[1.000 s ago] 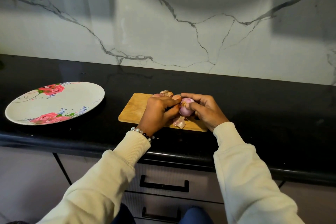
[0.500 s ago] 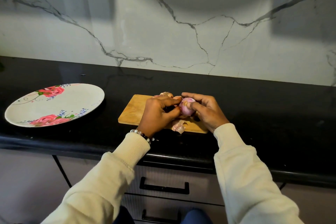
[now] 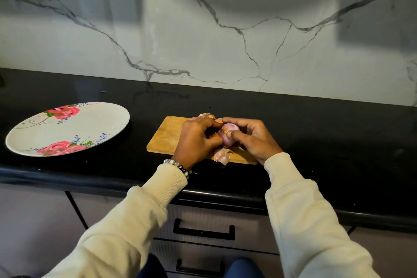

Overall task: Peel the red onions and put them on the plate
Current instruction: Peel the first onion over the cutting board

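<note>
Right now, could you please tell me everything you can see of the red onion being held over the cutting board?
The red onion is small and rounded, pale pink-purple with a glossy, mostly peeled surface and a brownish spot at the end facing the camera. It is held just above the wooden cutting board, between the left hand, whose fingertips pinch at its left side, and the right hand, whose fingers and thumb curl round it. A loose piece of peel lies below it on the board.

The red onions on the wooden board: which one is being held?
The pale purple onion, gripped by left hand and right hand; the others lie behind, untouched.
</note>
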The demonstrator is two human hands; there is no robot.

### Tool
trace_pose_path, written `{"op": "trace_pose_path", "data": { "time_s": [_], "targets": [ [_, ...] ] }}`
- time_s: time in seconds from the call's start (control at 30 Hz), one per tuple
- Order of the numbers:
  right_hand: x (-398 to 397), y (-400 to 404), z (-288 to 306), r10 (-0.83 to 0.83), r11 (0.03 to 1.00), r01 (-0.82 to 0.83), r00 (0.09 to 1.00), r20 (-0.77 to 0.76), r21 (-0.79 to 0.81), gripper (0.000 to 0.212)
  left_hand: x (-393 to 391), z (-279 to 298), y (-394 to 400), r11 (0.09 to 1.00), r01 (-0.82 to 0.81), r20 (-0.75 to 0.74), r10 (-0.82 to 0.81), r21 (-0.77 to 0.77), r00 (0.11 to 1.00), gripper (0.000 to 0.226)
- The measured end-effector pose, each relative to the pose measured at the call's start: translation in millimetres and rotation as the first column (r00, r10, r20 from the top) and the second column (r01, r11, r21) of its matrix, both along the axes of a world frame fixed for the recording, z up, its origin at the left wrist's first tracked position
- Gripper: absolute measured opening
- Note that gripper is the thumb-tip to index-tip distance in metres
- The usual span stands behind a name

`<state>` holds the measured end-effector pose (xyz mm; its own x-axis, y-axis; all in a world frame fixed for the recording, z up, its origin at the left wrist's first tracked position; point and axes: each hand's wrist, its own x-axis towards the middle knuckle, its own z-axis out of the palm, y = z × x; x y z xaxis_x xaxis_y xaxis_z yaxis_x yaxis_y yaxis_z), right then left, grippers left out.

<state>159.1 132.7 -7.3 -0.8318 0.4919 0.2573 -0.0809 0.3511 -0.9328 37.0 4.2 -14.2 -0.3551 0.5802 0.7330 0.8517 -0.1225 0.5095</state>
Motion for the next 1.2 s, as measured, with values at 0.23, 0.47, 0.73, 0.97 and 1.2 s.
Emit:
{"op": "trace_pose_path", "data": {
  "time_s": [0.23,0.47,0.73,0.97,1.2],
  "targets": [
    [-0.1,-1.9,1.1,0.004,1.0,-0.004,1.0,-0.015,0.0,0.034,1.0,0.5,2.1,0.998,-0.053,-0.102,0.051,-0.019,0.993,0.021],
    [0.1,-0.6,1.2,-0.002,1.0,0.002,1.0,-0.021,0.004,0.037,1.4,-0.2,1.7,0.999,-0.046,-0.02,0.046,-0.002,0.999,0.022],
    [-0.2,-1.4,-1.4,0.027,0.998,-0.026,0.999,-0.025,0.052,0.043,-5.3,-2.3,3.9,0.995,-0.088,0.166,0.08,0.042,0.983,0.02],
    [-3.6,3.2,-0.1,-0.037,0.994,0.018,0.985,-0.17,-0.112,0.038,-0.5,-0.8,2.3,0.994,0.052,0.329,-0.08,0.094,0.941,0.023],
    [-1.9,3.2,8.1,-0.035,0.925,-0.07,0.963,-0.268,-0.372,0.039,-10.2,-8.9,7.3,0.998,-0.024,0.106,0.018,0.056,0.994,0.022]
  ]
}}
